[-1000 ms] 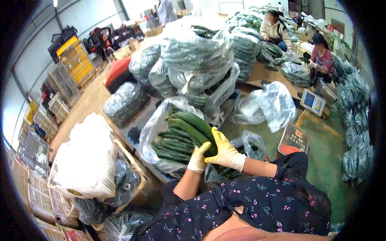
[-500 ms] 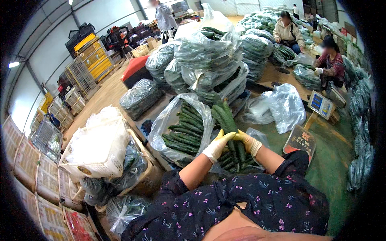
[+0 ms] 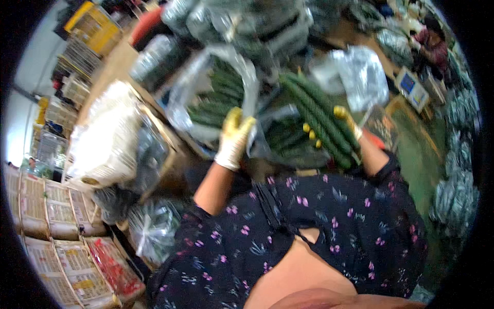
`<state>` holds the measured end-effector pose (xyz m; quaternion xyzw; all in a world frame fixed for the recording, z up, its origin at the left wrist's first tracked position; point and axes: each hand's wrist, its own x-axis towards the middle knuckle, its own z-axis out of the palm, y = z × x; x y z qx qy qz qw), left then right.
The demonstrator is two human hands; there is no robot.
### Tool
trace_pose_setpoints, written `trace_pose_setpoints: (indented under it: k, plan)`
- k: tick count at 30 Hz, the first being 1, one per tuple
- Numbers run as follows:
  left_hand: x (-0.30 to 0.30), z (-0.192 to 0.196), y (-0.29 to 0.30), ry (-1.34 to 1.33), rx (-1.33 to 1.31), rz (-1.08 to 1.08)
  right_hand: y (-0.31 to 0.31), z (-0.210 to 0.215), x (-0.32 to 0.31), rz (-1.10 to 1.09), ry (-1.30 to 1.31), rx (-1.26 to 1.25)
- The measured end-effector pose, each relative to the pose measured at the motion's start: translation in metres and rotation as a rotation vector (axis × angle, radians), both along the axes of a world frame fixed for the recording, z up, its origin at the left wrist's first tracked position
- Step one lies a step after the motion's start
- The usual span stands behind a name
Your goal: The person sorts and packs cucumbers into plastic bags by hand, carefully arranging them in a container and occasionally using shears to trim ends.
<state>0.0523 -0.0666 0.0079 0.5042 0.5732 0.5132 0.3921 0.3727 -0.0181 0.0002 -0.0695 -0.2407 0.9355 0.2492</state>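
My right hand (image 3: 350, 122), in a white glove with yellow fingertips, grips a few long green cucumbers (image 3: 320, 117) from beneath, its fingertips showing on their left side. They tilt from upper left to lower right. My left hand (image 3: 231, 139), gloved alike, is off them with thumb and fingers apart and nothing seen in it. It is at the near edge of an open clear plastic bag (image 3: 177, 105) with rows of cucumbers (image 3: 218, 95) inside; blur hides whether it touches the plastic. More cucumbers (image 3: 288, 136) lie in plastic below and left of the held ones.
Stacked filled bags (image 3: 257, 20) rise behind. To the left stands a white crate (image 3: 105, 139) heaped with white plastic. Empty clear bags (image 3: 363, 77), a scale (image 3: 411, 90) and a co-worker (image 3: 431, 46) are at the right. A tied bag (image 3: 152, 226) sits by my left side.
My left hand has let go of the cucumbers and moved left toward the open bag. My right hand now holds them alone, farther right. The view has tipped downward.
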Motion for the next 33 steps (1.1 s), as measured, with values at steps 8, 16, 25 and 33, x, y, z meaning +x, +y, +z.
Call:
trace_pose_setpoints:
  k: [8, 16, 25, 33]
  plan:
    - [-0.017, -0.092, -0.036, 0.512, -0.238, 0.153, -0.014, -0.029, 0.054, 0.196, -0.201, -0.326]
    - [0.003, -0.112, 0.009, -0.562, -0.440, -0.099, -0.012, -0.077, 0.033, 0.339, -0.286, -0.521]
    - [0.029, -0.054, -0.003, -0.757, -0.491, -0.387, -0.034, -0.069, 0.000, 0.014, -0.323, -0.254]
    - [0.047, -0.078, -0.004, -0.831, -0.460, -0.496, 0.014, -0.151, -0.034, -0.355, -0.458, -0.413]
